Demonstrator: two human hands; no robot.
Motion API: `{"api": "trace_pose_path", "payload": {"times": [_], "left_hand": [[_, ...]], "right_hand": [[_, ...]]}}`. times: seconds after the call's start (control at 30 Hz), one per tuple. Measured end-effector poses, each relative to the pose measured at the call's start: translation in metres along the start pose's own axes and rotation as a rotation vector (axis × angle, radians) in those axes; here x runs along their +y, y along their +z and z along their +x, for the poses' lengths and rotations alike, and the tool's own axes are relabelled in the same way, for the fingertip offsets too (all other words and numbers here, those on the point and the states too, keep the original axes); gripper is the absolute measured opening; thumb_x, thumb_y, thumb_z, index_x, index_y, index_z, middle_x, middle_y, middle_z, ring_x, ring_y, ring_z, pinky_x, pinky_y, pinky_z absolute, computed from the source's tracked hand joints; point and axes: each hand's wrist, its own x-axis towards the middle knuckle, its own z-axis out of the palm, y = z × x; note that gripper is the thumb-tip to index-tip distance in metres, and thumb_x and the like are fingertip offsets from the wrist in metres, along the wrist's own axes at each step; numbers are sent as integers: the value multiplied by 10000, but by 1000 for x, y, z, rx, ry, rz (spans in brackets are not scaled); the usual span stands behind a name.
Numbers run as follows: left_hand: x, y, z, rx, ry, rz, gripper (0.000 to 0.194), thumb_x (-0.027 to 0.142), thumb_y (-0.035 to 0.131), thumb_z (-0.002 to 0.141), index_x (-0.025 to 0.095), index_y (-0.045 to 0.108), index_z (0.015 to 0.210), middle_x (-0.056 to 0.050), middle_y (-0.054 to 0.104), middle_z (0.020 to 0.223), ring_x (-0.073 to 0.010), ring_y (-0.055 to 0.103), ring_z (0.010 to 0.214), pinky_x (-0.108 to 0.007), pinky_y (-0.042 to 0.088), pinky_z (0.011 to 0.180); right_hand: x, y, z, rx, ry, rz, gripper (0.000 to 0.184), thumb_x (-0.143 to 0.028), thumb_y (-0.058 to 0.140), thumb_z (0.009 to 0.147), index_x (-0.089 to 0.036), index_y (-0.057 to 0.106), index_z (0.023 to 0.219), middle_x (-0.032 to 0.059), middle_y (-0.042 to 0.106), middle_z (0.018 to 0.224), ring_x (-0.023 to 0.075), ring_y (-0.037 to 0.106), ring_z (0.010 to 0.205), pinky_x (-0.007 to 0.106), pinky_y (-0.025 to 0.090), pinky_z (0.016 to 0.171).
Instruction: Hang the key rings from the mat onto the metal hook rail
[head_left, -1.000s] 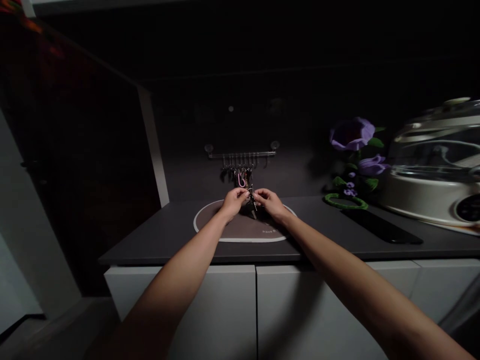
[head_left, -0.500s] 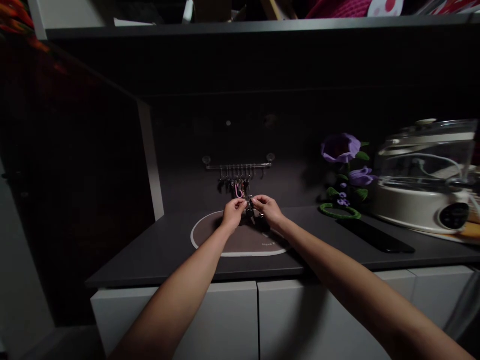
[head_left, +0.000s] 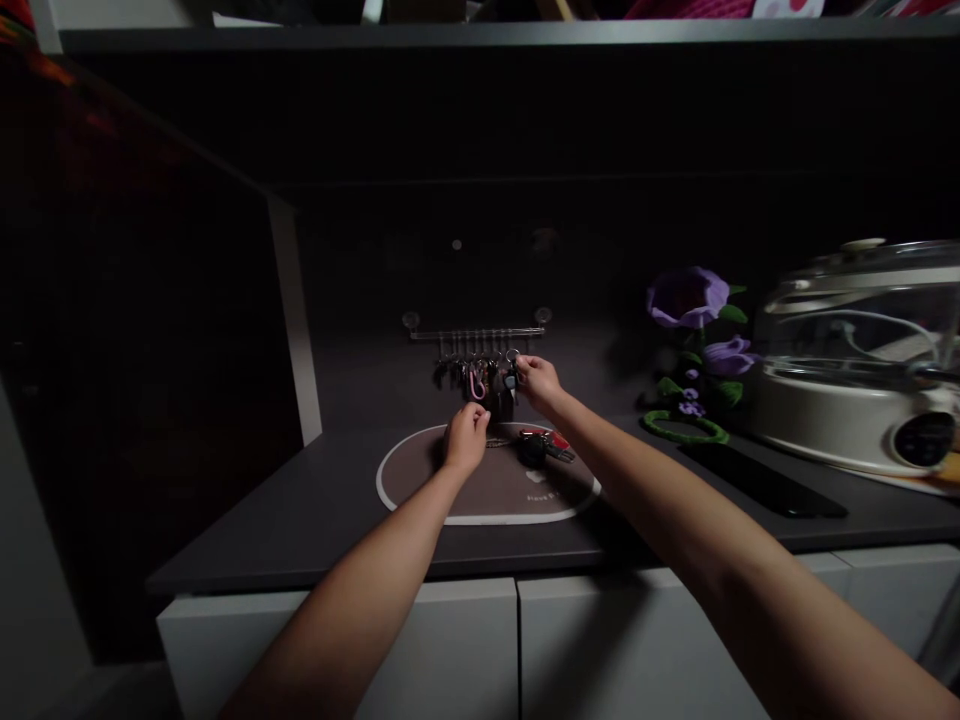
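My right hand point(head_left: 540, 382) is closed on a key ring point(head_left: 513, 356), held up at the right end of a clear hook rack point(head_left: 480, 333) on the dark wall. Keys with a dark fob point(head_left: 510, 381) hang below its fingertips. Lower down, my left hand point(head_left: 466, 436) hovers over the left part of a brown oval mat point(head_left: 480, 490), fingers curled together with nothing visible in them. Several keys and a pink clip point(head_left: 477, 382) hang from the rack. On the mat lies another key bunch point(head_left: 544, 446), black and red.
Purple artificial flowers point(head_left: 688, 298) stand to the right on a green base. Beside them are a black flat slab point(head_left: 765, 478) and a white appliance with a clear cover point(head_left: 840, 400). A shelf point(head_left: 480, 36) runs overhead, and white cabinets point(head_left: 442, 640) sit below the counter.
My right hand has risen from the mat toward the rack with the key ring. My left hand has parted from it and stays low. The key bunch on the mat is now uncovered.
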Motion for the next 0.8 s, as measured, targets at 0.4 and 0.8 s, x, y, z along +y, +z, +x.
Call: {"api": "trace_pose_path", "payload": {"times": [0.4,0.8], "left_hand": [[-7,4,-1,-25,-55,48,94,221,467,798,190,546,757,-37,603,773,-148,542,744,-265,397,709],[-8,3,-1,-26,-85,54,100,220,465,800,186,552,763,-39,603,773,-147,538,744,-268,396,716]], "right_hand": [[15,27,48,187,56,159,159,-161,533,784,-160,498,629,-39,481,421,87,455,393,220,425,454],[28,22,55,271,76,159,143,-119,523,765,-145,533,624,-40,485,421,84,468,413,212,434,477]]}}
